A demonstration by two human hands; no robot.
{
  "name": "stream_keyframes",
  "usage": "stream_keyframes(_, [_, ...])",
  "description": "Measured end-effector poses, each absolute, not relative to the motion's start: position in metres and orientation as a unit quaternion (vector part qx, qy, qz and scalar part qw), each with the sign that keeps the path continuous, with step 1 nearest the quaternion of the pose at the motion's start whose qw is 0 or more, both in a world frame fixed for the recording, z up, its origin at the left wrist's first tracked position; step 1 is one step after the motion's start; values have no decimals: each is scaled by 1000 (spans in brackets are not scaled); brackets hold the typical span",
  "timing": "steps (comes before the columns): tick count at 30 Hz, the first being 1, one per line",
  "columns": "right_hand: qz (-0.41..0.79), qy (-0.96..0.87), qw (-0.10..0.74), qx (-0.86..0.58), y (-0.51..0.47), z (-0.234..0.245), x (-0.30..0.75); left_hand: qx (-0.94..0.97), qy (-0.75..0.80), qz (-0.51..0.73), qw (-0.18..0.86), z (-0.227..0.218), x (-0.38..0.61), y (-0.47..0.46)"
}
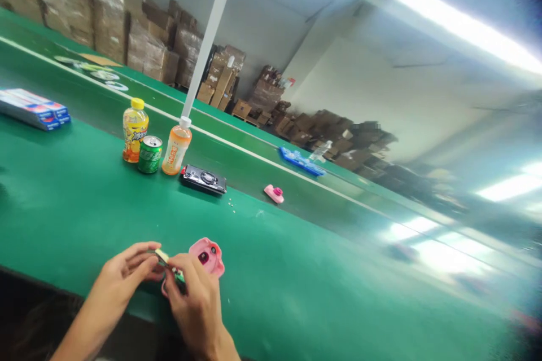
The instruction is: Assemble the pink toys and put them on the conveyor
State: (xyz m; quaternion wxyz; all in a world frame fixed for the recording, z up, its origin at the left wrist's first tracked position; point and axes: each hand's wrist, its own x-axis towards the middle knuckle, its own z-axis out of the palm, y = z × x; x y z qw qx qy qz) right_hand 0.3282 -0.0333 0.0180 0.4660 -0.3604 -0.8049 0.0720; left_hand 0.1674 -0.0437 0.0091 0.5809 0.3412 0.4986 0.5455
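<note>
While the left hand [121,273] and right hand [195,307] pinch a small green part [179,276] in a tight grip, a pink toy camera [210,256] sits just beside them near the desk's [296,304] front edge.

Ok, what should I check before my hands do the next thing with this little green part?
1. Both hands on the green part: ok, the left hand and right hand pinch it.
2. Pink toy camera close by: ok, it sits right beside the right hand.
3. Green part in plain sight: not ok, the hands hide most of it.
4. Tiny bits on the belt: cannot tell what they are, they look too small.
5. Orange bottle, yellow bottle and can upright: ok.
</note>
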Motion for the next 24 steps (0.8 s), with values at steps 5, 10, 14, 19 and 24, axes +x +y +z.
stream_keyframes(5, [188, -818, 436, -325, -26, 33, 338, 309, 460, 540, 634, 22, 171, -45])
stream_keyframes(10, [254, -797, 402, -372, -8, 48, 339, 298, 397, 511, 701, 23, 168, -42])
stream_keyframes(14, [245, -815, 372, -370, 1, 52, 340, 286, 382, 503, 721, 24, 167, -37])
stream_keyframes(19, [191, -850, 341, -354, 7, 54, 345, 316, 369, 511, 709, 18, 174, -38])
stream_keyframes(24, [137, -882, 346, -288, 20, 60, 342, 409, 377, 521, 648, 30, 158, -19])
